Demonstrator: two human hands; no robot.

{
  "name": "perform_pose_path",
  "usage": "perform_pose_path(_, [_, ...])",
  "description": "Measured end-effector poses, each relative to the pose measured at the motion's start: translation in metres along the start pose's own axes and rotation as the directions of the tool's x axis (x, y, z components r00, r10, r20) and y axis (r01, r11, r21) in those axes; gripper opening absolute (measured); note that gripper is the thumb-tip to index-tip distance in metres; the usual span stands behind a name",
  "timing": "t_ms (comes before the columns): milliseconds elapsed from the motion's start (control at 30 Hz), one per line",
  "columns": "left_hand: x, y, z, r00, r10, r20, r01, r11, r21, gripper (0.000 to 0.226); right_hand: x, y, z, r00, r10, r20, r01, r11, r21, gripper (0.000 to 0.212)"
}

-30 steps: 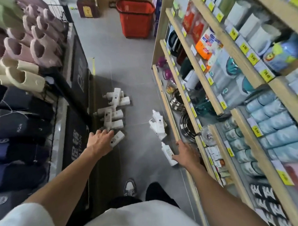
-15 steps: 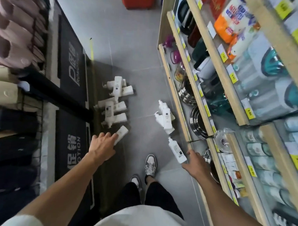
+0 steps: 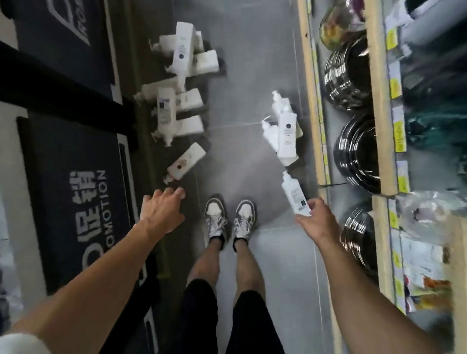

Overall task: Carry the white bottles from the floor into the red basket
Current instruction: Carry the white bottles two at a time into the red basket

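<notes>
White capitals "OMOTION" beside large white characters run along the dark sign panel (image 3: 92,197) on the left, its first letters cut off. The white bottles lie on the grey floor (image 3: 245,70) in a far-left heap (image 3: 177,80) and a right cluster (image 3: 283,133), their small dark labels too blurred to read. The left hand (image 3: 162,210) reaches out with its grip apart, fingers loosely spread just short of a lone bottle (image 3: 186,161). The right hand (image 3: 317,220) brackets the near end of another bottle (image 3: 294,194) beside the wooden shelf (image 3: 314,100). Whether its grip has clamped, I cannot tell.
</notes>
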State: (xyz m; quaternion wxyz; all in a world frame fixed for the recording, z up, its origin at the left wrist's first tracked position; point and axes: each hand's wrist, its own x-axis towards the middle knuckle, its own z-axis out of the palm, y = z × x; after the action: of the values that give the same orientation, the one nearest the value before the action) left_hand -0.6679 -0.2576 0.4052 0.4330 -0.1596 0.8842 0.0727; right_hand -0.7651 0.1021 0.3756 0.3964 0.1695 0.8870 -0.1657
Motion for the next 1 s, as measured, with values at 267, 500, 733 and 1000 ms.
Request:
perform_pose_path(267, [0.140,0.005,0.056,0.999,0.023,0.042,-0.025,0.999,0.029,0.066,0.126,0.011,0.069,0.998,0.059,-0.023,-0.059,0.998,0.023,0.053])
perform_pose_path(500, [0.251,-0.001,0.096,0.998,-0.002,0.058,0.002,1.000,-0.003,0.062,0.219,0.031,0.108,0.996,0.085,-0.028,-0.086,0.996,-0.024,0.051])
perform_pose_path(733, [0.348,-0.016,0.137,0.993,-0.115,0.018,0.116,0.967,-0.228,0.066,0.295,0.053,0.149,0.992,0.118,-0.034,-0.119,0.993,-0.025,0.054])
perform_pose_path(1000, [0.428,-0.062,0.212,0.973,-0.216,-0.076,0.201,0.965,-0.171,0.081,0.350,0.105,0.219,0.981,0.191,-0.030,-0.191,0.982,-0.002,0.070])
